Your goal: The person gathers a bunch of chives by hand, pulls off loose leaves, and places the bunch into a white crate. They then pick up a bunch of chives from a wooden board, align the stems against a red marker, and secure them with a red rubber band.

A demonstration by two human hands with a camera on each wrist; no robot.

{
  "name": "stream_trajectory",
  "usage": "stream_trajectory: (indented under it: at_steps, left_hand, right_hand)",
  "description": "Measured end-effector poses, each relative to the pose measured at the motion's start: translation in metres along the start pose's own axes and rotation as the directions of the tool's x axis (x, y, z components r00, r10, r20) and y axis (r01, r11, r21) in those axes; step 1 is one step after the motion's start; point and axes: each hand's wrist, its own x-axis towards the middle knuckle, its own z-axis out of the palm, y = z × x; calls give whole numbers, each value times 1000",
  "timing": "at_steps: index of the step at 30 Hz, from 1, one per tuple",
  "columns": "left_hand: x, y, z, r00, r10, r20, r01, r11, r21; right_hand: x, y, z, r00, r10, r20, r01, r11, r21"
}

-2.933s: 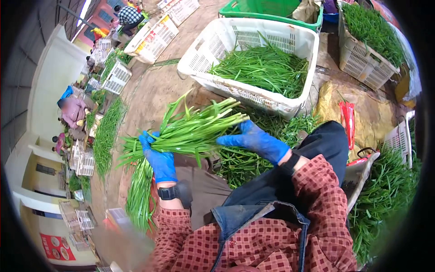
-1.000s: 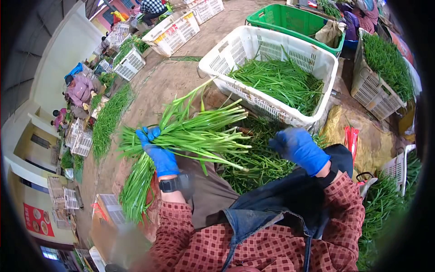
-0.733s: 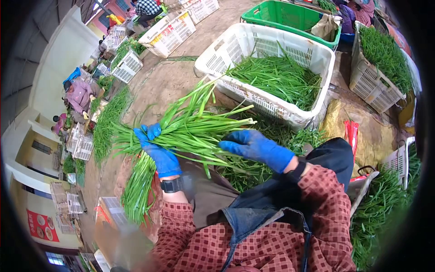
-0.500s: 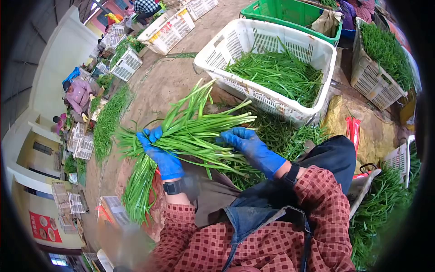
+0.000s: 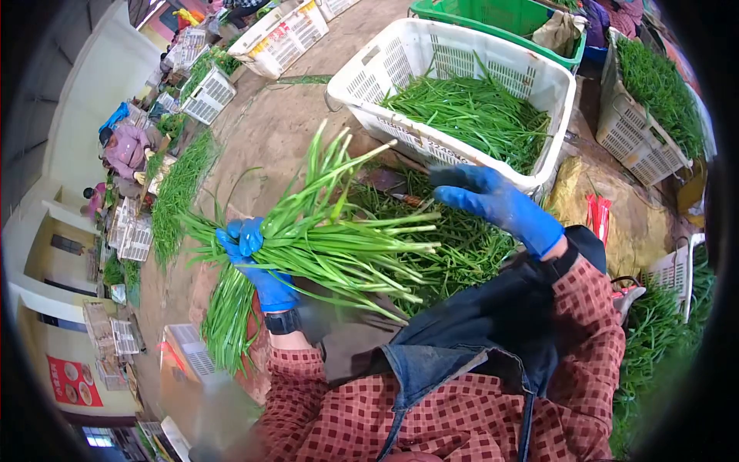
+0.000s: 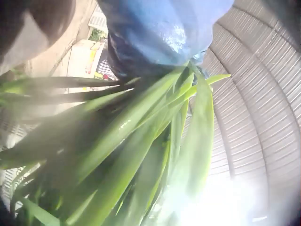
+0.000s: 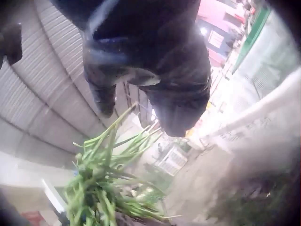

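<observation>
In the head view my blue-gloved left hand [image 5: 258, 262] grips a loose bunch of garlic chives [image 5: 331, 239]. Its pale cut ends fan out to the right. Long flat leaves droop below the wrist, and the left wrist view shows the leaves [image 6: 136, 136] spreading from under the glove. My right hand [image 5: 500, 204], also in a blue glove, is held apart from the bunch, its fingers extended and nothing in them. It overlaps the front rim of a white crate [image 5: 454, 165] in this view. More cut chives [image 5: 469, 115] lie inside that crate.
Loose green trimmings [image 5: 462, 254] cover the ground before my knees. Behind the white crate stands a green crate [image 5: 493, 19]. Another full crate [image 5: 639, 131] is at the right, near red strips [image 5: 596, 215] on yellow sacking. A person [image 5: 127, 150] sits at far left.
My right hand touched the stalk ends half a second ago, then moved up and right, away from them. My left hand keeps its grip; the stalks are more spread out now.
</observation>
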Motion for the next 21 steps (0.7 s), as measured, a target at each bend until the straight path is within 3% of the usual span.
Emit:
stream_trajectory:
  at_steps: [1, 2, 4, 6, 7, 8, 10, 11, 13, 14, 15, 16, 17, 18, 19, 20, 21]
  left_hand:
    - [-1, -2, 3, 999, -42, 16, 42, 999, -14]
    - [-1, -6, 7, 996, -85, 33, 86, 996, -29]
    - [-3, -13, 18, 984, -170, 58, 176, 975, -136]
    - [-3, -16, 16, 940, -185, 286, 178, 983, 49]
    - [-2, -15, 16, 927, -213, 308, 192, 977, 97]
    - [-4, -14, 16, 926, -217, 309, 196, 976, 98]
    - [-7, -10, 15, 976, -185, 114, 178, 981, 72]
    - [-9, -7, 16, 988, -146, 51, 145, 989, 37]
    - [-10, 0, 11, 991, -128, 51, 127, 992, 16]
    - [-11, 4, 9, 991, -120, 57, 120, 993, -6]
    - [-9, 8, 5, 987, -126, 101, 125, 992, 14]
    - [-9, 10, 3, 987, -123, 103, 122, 992, 9]
    - [-8, 11, 2, 977, -148, 153, 149, 989, 7]
    - [-7, 12, 2, 964, -176, 200, 178, 984, 9]
    - [-6, 12, 3, 949, -190, 253, 194, 981, 7]
    - [-6, 11, 4, 948, -191, 255, 196, 981, 4]
    - [-6, 10, 5, 933, -211, 293, 220, 976, 4]
  right_hand:
    - [6, -16, 6, 994, 71, 80, -92, 948, 305]
    - [10, -20, 12, 971, 127, 202, -191, 921, 339]
    - [19, -15, 35, 960, 65, 271, -165, 916, 366]
    - [30, -9, 57, 967, -71, 247, -75, 842, 535]
    - [24, -16, 64, 992, 54, 118, -110, 827, 551]
    - [24, -4, 63, 992, 55, 115, -110, 826, 553]
    - [23, 22, 53, 954, -62, 293, -244, 404, 882]
    - [13, 21, 40, 955, 140, 262, -297, 444, 845]
    - [4, 64, 11, 969, 94, 228, -246, 396, 885]
    - [-4, 85, -5, 983, 74, 170, -178, 624, 760]
    - [-7, 85, -13, 945, 223, 240, -317, 807, 499]
    - [-9, 83, -17, 890, 381, 250, -429, 885, 181]
    - [-12, 81, -13, 874, 424, 239, -374, 899, -228]
    - [-15, 62, -2, 860, 464, 210, -264, 759, -595]
    - [-9, 65, 12, 861, 434, 266, -342, 881, -327]
    - [-6, 61, 21, 911, 267, 313, -302, 951, 68]
    - [0, 47, 31, 954, 92, 286, -220, 863, 455]
